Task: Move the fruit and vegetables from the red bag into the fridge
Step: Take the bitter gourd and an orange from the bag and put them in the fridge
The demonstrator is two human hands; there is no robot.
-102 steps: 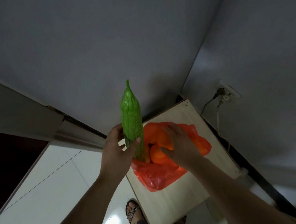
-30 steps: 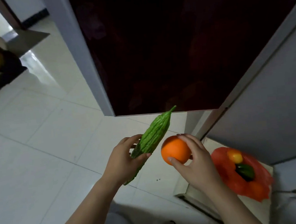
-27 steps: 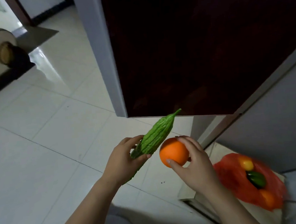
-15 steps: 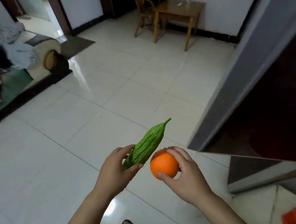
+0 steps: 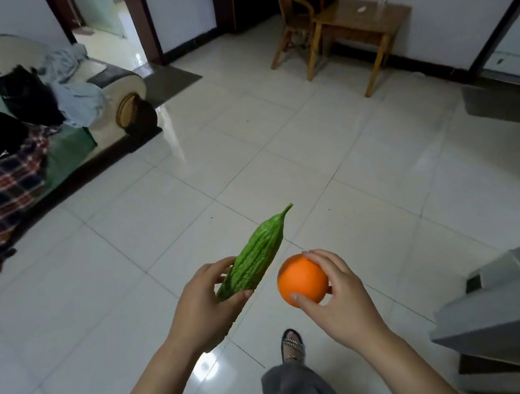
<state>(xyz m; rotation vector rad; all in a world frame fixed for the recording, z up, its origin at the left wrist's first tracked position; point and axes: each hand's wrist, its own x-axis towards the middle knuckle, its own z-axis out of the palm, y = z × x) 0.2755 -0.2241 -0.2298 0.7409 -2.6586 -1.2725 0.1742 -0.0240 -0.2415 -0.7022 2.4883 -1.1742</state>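
Two hands are raised over the tiled floor [image 5: 328, 157], each full. The left hand [image 5: 200, 309] is wrapped around the lower end of a gourd [image 5: 255, 258] whose tip slants up and right; the right hand [image 5: 340, 297] is closed on an orange [image 5: 301, 280] just beside it, not touching.
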